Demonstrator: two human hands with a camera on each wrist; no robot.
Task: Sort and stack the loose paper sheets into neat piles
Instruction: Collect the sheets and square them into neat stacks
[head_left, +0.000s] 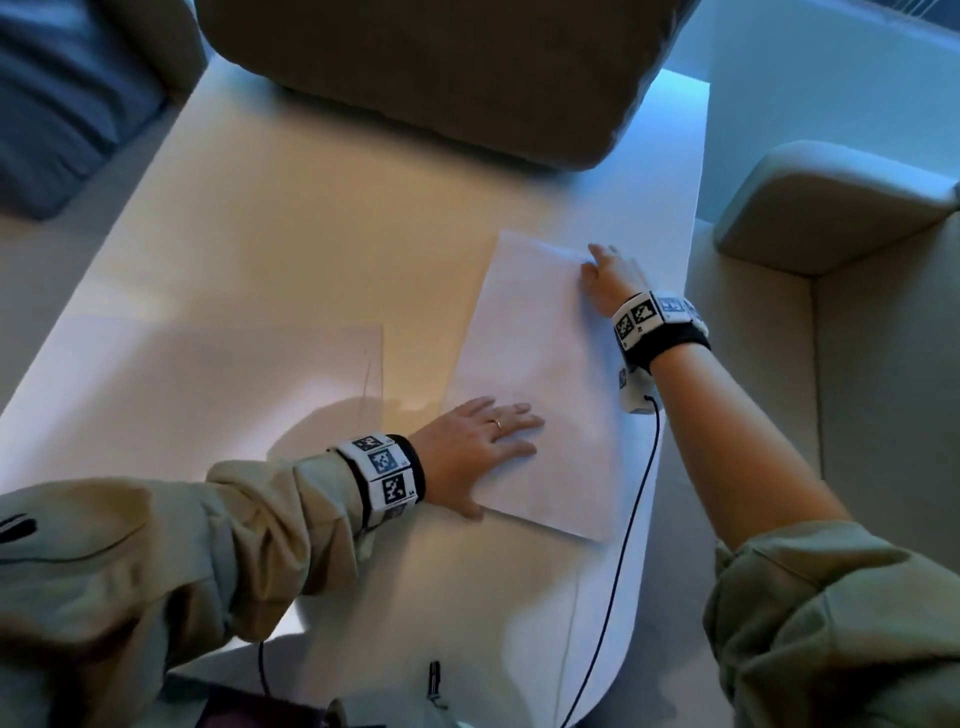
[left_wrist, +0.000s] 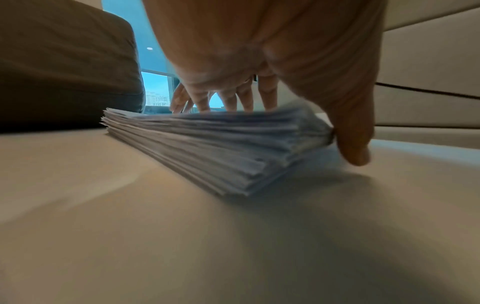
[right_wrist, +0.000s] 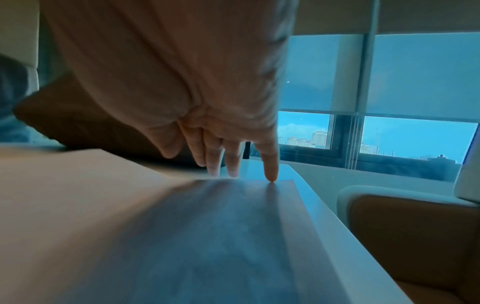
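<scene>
Nearest us: beige jacket sleeves (head_left: 156, 545) and black cables (head_left: 631, 519) running off both wrist units. We have the left hand (head_left: 480, 449) flat on the near-left part of the paper stack (head_left: 540, 384), fingers straight and slightly spread, ring on one finger; in the left wrist view the thumb (left_wrist: 350, 131) presses the near corner of the stack (left_wrist: 207, 144), whose edges are fanned and uneven, many sheets thick. Nothing is pinched there, just palm-down contact. The stack lies tilted on the right half of the white table (head_left: 260, 260), close to its right edge. Left of it, a single sheet (head_left: 234, 374) lies flat on the table, apart from the stack. Farther out, our right hand (head_left: 610, 278) rests on the stack's far-right corner; the right wrist view shows the fingers (right_wrist: 270, 164) straight and pointing down, one tip touching the top sheet (right_wrist: 207, 226), no grasp. Both wristbands (head_left: 384, 470) carry black-and-white square tag markers; no readable text on paper or bands. Beyond the table: a brown cushion (head_left: 426, 67), a pale armchair (head_left: 810, 208) to the right, a blue cushion (head_left: 57, 98) far left, and a window (right_wrist: 415, 135) showing buildings.
</scene>
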